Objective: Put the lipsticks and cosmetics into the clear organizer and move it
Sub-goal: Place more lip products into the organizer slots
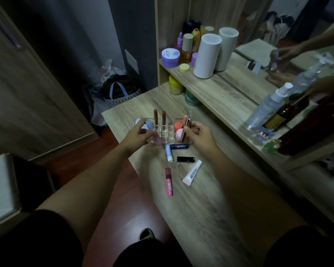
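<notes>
Nearest on the desk [210,199], five pieces lie loose and flat: a pink lip tube [169,181] at six o'clock from the clear organizer [163,132], a white squeeze tube [192,172] at about five o'clock, then a black lipstick [185,159], a pale blue balm stick [169,153], and a dark blue Nivea stick [179,146] lying just beside the organizer's near wall. All are round-bodied, so a sleeve or wrist dragged back over them could roll one toward the desk edge at seven o'clock, with the floor below. Beyond them, the left hand [137,134] has its grip closed on a clear-pink tube with a blue cap [152,132] at the organizer's nine o'clock side; the right hand [198,134] pinches a slim rose-gold lipstick [187,123] at its three o'clock side, tilted, its lower end hidden among the pots. Whether either piece is seated in a cell I cannot tell. The risk here, as I judge it, is that a tilted stick catches a divider and tips the light plastic tray, or knocks the orange pot [178,125] or pink pot [180,134] out. Farther in, two brown lip tubes [159,117] stand upright at twelve o'clock; tall and narrow, they look the likeliest to topple when the organizer is lifted, more so if it is carried by one end.
</notes>
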`<state>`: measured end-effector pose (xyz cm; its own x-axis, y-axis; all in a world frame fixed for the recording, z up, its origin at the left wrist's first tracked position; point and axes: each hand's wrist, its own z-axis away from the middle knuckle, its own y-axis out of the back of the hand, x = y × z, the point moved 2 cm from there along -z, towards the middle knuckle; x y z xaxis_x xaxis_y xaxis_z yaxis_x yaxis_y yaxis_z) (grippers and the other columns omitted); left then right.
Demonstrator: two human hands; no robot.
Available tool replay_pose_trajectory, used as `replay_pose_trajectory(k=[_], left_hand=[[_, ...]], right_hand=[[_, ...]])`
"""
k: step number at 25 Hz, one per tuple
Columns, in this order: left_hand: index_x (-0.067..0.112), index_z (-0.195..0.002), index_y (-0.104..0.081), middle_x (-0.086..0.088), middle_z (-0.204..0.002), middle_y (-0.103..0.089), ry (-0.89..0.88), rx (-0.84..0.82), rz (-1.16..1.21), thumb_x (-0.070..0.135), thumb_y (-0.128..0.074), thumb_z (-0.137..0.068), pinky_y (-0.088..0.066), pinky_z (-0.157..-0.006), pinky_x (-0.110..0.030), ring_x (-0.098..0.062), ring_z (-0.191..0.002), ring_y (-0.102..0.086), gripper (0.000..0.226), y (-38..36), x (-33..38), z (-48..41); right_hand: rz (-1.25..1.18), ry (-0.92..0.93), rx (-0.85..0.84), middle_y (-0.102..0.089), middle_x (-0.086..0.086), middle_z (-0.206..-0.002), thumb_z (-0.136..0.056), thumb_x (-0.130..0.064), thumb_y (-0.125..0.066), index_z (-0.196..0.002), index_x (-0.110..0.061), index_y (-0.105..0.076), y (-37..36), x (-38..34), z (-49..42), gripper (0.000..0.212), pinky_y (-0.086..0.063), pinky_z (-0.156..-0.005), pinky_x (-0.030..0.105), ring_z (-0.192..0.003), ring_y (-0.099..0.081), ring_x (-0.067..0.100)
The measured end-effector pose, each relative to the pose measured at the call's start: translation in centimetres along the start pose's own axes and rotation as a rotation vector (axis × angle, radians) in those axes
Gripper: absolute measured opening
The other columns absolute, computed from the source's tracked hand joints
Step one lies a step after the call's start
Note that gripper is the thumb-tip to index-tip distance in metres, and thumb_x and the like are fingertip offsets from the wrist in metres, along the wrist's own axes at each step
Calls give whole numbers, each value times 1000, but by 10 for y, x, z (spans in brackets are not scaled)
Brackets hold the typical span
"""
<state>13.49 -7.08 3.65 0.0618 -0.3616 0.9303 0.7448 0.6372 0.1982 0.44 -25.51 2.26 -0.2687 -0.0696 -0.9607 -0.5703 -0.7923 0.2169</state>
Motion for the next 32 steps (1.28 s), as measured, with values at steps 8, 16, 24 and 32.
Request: replay_pose_trajectory(k=[8,16,24,32], left_hand=[[15,-101,-63,4,-97,-66,-233,258,-257,14,-66,-86,-51,-76,-19,-8,-84,-65,16,18,9,-35],[12,-107,-62,-11,-109,-66,-217,202,-383,13,-64,-86,-52,-76,-20,-18,-94,-67,21,9,-3,-57],[8,-100,-56,-20,-99,-67,-173,189,-441,7,-63,-85,-57,-82,-47,-28,-93,-66,17,-1,-15,-64],[2,-100,-57,-20,-102,-63,-169,221,-454,5,-65,-82,-57,-83,-45,-28,-91,-66,19,-3,-18,-67]], right_hand=[[64,14,149,-71,11,-110,-83,-12,-69,-112,-11,-65,-24,-12,-40,29,-53,-89,38,-101,-66,23],[246,46,124,-72,6,-106,-85,-8,-66,-111,-9,-66,-42,-5,-61,26,-42,-61,-1,-73,-53,-14],[392,19,62,-71,10,-108,-84,-4,-66,-110,-6,-66,-51,4,-68,27,-46,-77,18,-87,-61,8],[428,-23,29,-71,11,-109,-86,-5,-64,-114,-6,-64,-51,1,-74,28,-46,-80,23,-89,-62,11]])
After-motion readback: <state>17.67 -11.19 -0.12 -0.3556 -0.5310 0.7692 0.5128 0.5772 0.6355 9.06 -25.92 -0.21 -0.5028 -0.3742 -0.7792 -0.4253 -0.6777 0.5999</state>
